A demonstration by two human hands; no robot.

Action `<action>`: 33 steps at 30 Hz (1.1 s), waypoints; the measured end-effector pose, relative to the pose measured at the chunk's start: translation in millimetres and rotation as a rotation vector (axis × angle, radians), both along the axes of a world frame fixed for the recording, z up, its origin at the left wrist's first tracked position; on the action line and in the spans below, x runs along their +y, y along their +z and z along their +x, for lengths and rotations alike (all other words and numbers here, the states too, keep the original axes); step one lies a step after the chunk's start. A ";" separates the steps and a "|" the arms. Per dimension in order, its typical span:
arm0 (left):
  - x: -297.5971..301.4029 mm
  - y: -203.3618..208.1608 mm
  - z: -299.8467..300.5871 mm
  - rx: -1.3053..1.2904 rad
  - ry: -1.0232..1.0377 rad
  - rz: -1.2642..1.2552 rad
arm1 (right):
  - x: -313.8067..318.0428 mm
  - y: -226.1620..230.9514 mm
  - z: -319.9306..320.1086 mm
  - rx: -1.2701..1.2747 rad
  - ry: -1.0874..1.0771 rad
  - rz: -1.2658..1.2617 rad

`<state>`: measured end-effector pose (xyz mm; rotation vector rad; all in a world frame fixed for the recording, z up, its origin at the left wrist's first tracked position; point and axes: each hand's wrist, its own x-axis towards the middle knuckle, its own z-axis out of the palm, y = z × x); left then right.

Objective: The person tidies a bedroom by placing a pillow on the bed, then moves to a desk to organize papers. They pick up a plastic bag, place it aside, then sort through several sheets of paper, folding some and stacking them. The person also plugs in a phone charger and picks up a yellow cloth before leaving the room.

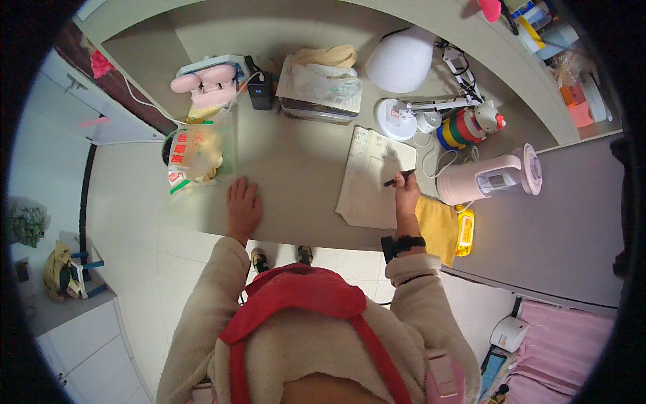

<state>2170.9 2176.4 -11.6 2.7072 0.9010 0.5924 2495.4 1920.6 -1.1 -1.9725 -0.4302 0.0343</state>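
Note:
My left hand (243,207) lies flat on the desk (289,209) near its front edge, fingers stretched out and holding nothing. A clear plastic bag with red and green print (200,149) lies just beyond it, with pale pieces inside. In my right hand (406,194) is a black pen (389,182), gripped above the right part of an open notebook (367,192). Faint handwriting shows near the notebook's top left; whether the pen tip touches the page I cannot tell. A dark watch (404,246) is on my right wrist.
Right of the notebook are a mustard cloth (435,230), a yellow packet (465,231) and a pink electric kettle (488,176). A white desk lamp (402,62), stacked papers (316,87), a black box (260,90) and a pink device (214,82) stand at the back.

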 end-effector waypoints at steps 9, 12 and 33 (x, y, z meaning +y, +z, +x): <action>1.7 -5.4 0.2 0.006 -0.010 0.005 | 9.8 24.1 21.0 -0.013 0.064 -0.392; 0.4 -4.5 -0.2 -0.003 -0.003 0.005 | 16.9 16.0 19.2 -0.032 0.156 -0.610; 0.9 -4.7 1.2 -0.003 -0.033 0.038 | 23.2 -15.6 -18.6 -0.301 -0.006 -0.833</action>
